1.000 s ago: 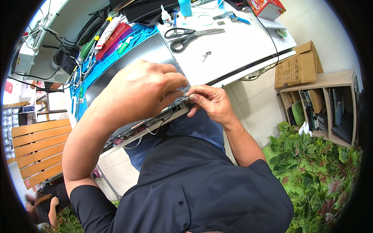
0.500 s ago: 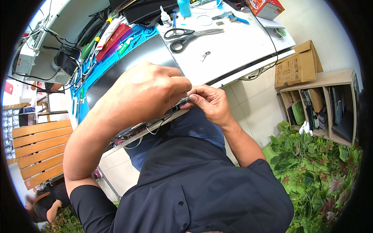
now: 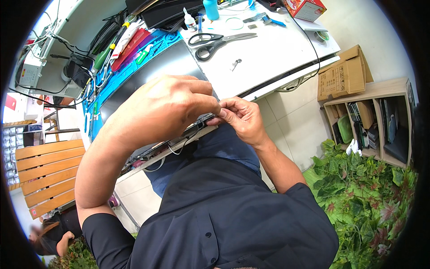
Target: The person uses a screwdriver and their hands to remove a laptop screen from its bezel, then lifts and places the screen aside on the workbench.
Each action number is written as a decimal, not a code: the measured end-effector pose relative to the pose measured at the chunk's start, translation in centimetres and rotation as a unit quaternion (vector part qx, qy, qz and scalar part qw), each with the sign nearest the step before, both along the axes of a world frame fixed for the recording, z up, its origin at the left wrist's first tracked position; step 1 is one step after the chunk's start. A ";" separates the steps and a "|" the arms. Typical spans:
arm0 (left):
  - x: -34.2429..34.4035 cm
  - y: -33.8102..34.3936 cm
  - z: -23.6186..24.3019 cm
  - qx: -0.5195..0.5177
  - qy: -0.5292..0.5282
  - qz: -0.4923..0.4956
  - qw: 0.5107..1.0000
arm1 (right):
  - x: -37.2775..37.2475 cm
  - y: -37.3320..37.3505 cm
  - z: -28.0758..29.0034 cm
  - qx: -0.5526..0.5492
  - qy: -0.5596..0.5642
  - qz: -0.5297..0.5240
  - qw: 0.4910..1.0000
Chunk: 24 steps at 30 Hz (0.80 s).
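A flat dark display panel [image 3: 172,62] lies at the front of the desk, partly under my left hand. Across its near edge reaches my left hand [image 3: 170,105], fingers bent and closed, their tips meeting the right hand's thumb. My right hand [image 3: 243,119] pinches at the panel's near right corner with thumb and forefinger. Whatever is between the fingertips of either hand is too small or hidden to make out. A thin white cable [image 3: 180,148] hangs below the near edge, above my lap.
Black-handled scissors [image 3: 214,45] and a small metal part [image 3: 235,64] lie beyond the panel. Behind stand a dropper bottle [image 3: 190,21] and a blue bottle [image 3: 211,10]. The blue mat [image 3: 107,96] holds tools. A cardboard box [image 3: 342,74] tops the shelf [image 3: 369,101] at right.
My left hand has shifted slightly, its fingers now stretching a little more toward the right thumb. My right hand stays nearly in place at the corner.
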<state>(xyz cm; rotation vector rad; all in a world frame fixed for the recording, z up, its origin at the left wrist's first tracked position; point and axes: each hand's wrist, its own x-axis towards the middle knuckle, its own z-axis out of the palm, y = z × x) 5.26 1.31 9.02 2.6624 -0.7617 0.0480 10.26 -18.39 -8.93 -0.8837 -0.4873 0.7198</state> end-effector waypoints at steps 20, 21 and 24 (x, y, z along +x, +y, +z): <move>-1.6 0.1 -1.0 -0.087 0.037 0.103 0.990 | -0.1 -0.2 -0.4 -0.027 -0.014 -0.010 0.999; -2.2 0.4 -1.9 -0.176 0.044 0.131 0.975 | -0.1 -0.1 -0.4 -0.034 -0.019 -0.006 0.999; -3.4 1.5 -4.5 -0.260 0.012 0.155 0.953 | -0.2 -0.1 -0.4 -0.062 -0.068 -0.018 0.996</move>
